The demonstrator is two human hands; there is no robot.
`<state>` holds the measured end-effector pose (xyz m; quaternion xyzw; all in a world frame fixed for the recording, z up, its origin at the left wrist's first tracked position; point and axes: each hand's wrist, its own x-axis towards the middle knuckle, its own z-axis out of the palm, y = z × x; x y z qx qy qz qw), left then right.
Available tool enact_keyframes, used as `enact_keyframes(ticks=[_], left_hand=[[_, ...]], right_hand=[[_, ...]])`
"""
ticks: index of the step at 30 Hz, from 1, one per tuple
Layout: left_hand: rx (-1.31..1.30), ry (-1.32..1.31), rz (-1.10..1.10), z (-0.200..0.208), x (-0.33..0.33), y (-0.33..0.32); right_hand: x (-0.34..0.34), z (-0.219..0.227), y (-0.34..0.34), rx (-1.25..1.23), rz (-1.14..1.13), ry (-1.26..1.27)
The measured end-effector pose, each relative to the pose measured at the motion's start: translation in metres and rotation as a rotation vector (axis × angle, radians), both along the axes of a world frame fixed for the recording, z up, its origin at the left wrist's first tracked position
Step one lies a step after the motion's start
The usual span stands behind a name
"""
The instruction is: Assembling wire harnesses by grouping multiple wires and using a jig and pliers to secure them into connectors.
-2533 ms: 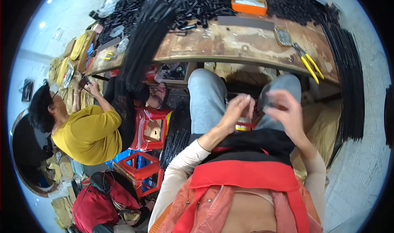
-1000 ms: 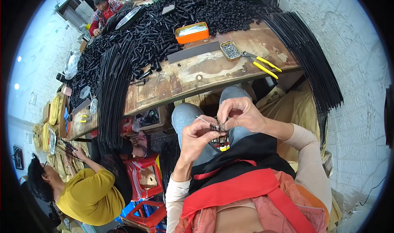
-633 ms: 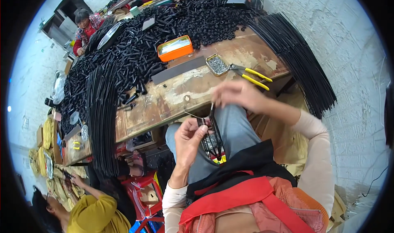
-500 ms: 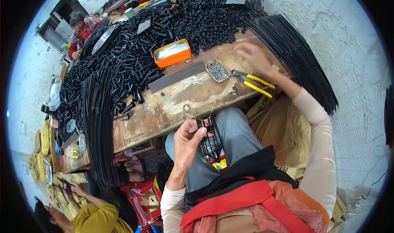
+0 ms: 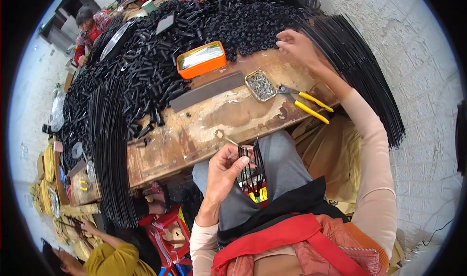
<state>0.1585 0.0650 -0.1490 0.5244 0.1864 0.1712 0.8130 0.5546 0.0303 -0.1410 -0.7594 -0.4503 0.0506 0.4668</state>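
Note:
My left hand point(image 5: 226, 171) is closed, thumb against fingers, on a cluster of thin black ribs point(image 5: 252, 171) that looks like a small umbrella frame. The cluster hangs above my lap, its ribs drawing together at the lower end. A thin wire point(image 5: 229, 140) pokes out past the fingers. Over the far right of the table, my right hand point(image 5: 299, 47) reaches toward a heap of small black rings point(image 5: 253, 30). Its fingers are bent but apart, and I see nothing in them. Just right of it lies a long bundle of black rods point(image 5: 357, 67).
A small tray of metal bits point(image 5: 260, 86) sits by yellow-handled pliers point(image 5: 311, 106). Behind a flat grey bar point(image 5: 208, 91) stands an orange box point(image 5: 202, 60). Black tubes point(image 5: 146, 71) are heaped at left, beside more rods point(image 5: 108, 149). A co-worker in yellow point(image 5: 114, 256) sits at lower left.
My right hand has moved up and slightly right, closer to the ring heap, and shows more sharply. The left hand still grips the ribs. The whole view has shifted slightly.

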Motion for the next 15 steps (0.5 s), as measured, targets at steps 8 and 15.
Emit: enact_keyframes(ticks=[8, 15], left_hand=[[0.063, -0.090, -0.122, 0.040, -0.001, -0.031], [0.073, -0.128, -0.107, 0.058, -0.021, -0.051]], right_hand=[[-0.192, 0.085, -0.095, -0.087, 0.546, 0.568], [-0.219, 0.102, -0.129, -0.044, 0.600, 0.470]])
